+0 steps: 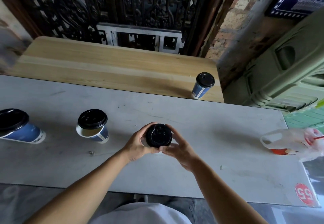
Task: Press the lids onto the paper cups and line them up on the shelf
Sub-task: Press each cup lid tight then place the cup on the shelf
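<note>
I hold one cup [144, 141] in both hands above the middle of the table [201, 136], a little closer to the near edge. A black lid [158, 135] sits on top of it and hides almost all of the cup from my view. My left hand [139, 144] is curled around the left side of the cup, just under the lid. My right hand [178, 151] has its fingers bent around the lid's rim, on the near and right sides. The two hands almost touch each other at the near side of the lid.

A second cup [98, 134], blue and white, stands to the left of my hands. Its lid [92, 119] lies crooked on it, and part of the open rim shows at the near side. A third cup [24, 133] with a black lid is at the left edge of the table, partly cut off by the picture.

The wooden shelf [114, 66] runs along the far edge of the table. A fourth cup [201, 90], with its lid on, stands upright near the shelf's right end, close to its front edge.

At the right edge of the table lies a plastic bag [298, 141] with something red inside. A red round sticker [305, 196] is near the near right corner.
</note>
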`<state>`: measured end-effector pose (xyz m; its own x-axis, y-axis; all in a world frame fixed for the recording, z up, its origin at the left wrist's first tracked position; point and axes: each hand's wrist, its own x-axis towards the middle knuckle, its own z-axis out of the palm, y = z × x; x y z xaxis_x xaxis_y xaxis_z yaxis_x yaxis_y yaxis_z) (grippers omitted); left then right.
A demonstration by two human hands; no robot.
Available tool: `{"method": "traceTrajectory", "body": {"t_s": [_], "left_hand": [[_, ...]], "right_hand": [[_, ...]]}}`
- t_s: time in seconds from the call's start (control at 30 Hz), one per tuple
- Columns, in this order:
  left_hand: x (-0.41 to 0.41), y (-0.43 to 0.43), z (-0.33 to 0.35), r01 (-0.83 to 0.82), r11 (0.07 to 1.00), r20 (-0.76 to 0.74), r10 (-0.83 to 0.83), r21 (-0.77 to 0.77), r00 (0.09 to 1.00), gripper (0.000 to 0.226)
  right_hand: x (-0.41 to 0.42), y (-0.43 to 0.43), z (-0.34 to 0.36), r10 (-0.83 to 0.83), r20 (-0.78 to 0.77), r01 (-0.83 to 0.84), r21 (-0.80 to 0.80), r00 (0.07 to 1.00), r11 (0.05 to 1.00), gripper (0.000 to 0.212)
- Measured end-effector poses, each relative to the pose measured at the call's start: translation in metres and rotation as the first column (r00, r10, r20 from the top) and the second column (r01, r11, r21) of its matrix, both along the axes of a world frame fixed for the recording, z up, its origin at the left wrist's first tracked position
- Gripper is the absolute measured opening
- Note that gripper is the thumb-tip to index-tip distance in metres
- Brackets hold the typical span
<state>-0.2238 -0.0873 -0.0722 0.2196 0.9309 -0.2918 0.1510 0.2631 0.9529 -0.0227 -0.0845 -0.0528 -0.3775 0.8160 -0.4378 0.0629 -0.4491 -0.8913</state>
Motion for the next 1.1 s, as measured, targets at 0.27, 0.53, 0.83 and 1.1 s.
{"method": "traceTrajectory", "body": {"t_s": [0.27, 0.53, 0.83, 1.1], "left_hand": [[0.001, -0.001, -0.003, -0.030, 0.999, 0.019, 0.030, -0.026, 0.999, 0.084], [0.009, -0.002, -0.001, -0.140, 0.987, 0.018, 0.142, -0.074, 0.990, 0.090], [0.033, -0.005, 0.019, -0.282, 0.951, 0.013, 0.286, -0.126, 0.958, 0.085], [0.051, 0.001, 0.041, -0.337, 0.897, 0.132, 0.386, -0.286, 0.913, 0.074]], "right_hand": [[0.002, 0.000, -0.006, -0.007, 0.087, 0.005, 0.022, 0.996, 1.000, 0.084], [0.012, 0.023, -0.010, 0.078, 0.093, -0.081, 0.030, 0.993, 0.996, 0.080], [0.027, 0.050, 0.002, 0.243, 0.020, -0.242, -0.053, 0.970, 0.969, 0.080], [0.046, 0.063, 0.016, 0.301, -0.004, -0.301, -0.064, 0.953, 0.951, 0.087]]}}
